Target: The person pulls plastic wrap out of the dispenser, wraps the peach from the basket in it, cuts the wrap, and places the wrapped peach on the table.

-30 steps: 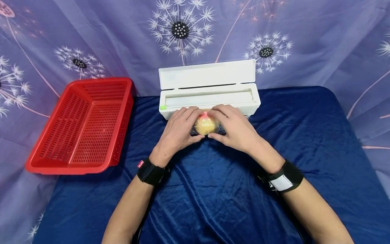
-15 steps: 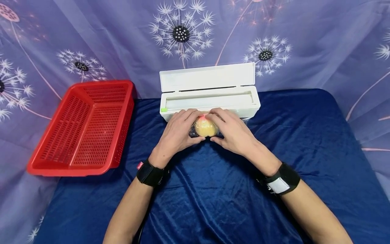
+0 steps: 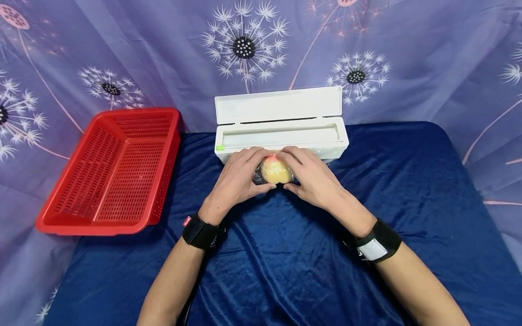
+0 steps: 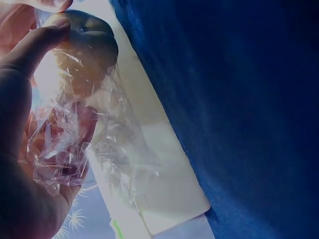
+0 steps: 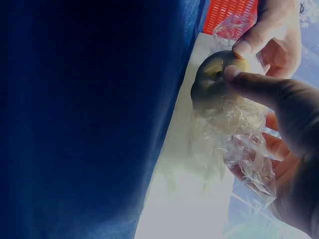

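A yellow-red round fruit [image 3: 275,170] sits in clear cling film just above the blue cloth, right in front of the white film dispenser box [image 3: 281,131]. My left hand [image 3: 238,174] grips it from the left and my right hand [image 3: 311,174] from the right, fingers curled round it. In the left wrist view the thumb presses on the fruit [image 4: 87,55] and crumpled film [image 4: 65,149] lies bunched in the palm. The right wrist view shows the fruit [image 5: 214,82] under my thumb, with film [image 5: 239,144] gathered against the fingers.
The dispenser's lid [image 3: 278,105] stands open against the dandelion-print backdrop. A red perforated basket [image 3: 114,167] sits at the left, partly off the blue-covered table [image 3: 285,267]. Blue cloth stretches in front of and right of the hands.
Both hands stay on the wrapped fruit in the same spot; fingers shift only slightly over the film. The view has tilted a little.
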Demonstrator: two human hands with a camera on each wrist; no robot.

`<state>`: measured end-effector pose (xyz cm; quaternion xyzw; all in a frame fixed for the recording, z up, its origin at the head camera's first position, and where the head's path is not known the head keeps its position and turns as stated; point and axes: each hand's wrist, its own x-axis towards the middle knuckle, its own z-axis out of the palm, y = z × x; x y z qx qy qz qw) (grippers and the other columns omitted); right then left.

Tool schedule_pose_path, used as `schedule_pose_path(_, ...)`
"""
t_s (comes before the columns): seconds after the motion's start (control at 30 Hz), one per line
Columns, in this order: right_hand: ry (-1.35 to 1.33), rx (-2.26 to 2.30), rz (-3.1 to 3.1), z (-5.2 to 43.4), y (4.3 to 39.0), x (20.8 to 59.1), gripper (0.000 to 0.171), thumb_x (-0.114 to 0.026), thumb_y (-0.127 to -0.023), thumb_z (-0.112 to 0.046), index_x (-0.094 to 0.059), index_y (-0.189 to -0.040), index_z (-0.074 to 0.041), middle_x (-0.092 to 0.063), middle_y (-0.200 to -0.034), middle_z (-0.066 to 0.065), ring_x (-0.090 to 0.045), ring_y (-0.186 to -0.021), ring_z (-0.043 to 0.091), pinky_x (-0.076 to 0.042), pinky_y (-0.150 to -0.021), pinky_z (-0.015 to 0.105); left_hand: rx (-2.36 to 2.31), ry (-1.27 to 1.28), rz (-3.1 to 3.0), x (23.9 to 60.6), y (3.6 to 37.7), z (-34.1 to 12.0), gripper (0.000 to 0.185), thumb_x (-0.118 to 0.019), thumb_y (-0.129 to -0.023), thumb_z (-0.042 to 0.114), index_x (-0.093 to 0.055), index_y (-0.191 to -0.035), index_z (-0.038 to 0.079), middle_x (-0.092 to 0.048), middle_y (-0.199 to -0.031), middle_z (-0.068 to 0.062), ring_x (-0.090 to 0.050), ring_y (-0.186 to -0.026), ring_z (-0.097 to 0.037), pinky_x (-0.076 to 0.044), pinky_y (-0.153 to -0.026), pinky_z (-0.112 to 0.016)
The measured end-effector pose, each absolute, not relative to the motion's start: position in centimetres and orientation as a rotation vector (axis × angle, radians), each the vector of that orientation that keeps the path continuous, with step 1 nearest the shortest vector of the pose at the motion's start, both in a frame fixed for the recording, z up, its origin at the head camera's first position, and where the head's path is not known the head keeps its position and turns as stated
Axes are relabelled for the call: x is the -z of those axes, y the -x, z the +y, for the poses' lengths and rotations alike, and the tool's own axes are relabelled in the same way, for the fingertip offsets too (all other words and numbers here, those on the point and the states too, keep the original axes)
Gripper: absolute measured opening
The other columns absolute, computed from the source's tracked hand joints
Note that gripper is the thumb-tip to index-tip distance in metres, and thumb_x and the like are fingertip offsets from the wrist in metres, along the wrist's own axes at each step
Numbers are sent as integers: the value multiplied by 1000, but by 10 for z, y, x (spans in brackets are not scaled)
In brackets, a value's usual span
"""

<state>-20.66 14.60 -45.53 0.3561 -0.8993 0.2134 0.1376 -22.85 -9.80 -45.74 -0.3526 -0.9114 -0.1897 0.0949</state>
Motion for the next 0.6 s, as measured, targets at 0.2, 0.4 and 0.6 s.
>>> schedule_pose_path(0.2,-1006,-674,-2596,146,204,454,77,-97,-76,-11,-55,-139,1,-60,-139,21,-59,-128,40,-46,-111,52,584,1041,-2712,458,228,-98,81,-93,-79,50,-59,-147,20,-63,-137,-2,-62,-121,-24,-50,-101,-46)
schedule_pose_path(0.4,-1013,-708,-2582,147,205,454,74,-97,-76,-11,-56,-136,1,-62,-136,20,-61,-127,40,-48,-109,51,587,1034,-2714,458,228,-99,78,-92,-80,51,-60,-144,19,-64,-135,-2,-62,-120,-24,-50,-99,-46)
schedule_pose_path(0.6,-1018,-728,-2589,149,207,455,73,-97,-77,-12,-57,-137,1,-63,-134,20,-62,-127,40,-46,-110,52,590,1041,-2714,460,229,-98,78,-91,-81,52,-60,-145,18,-64,-133,-2,-62,-119,-24,-49,-102,-45)
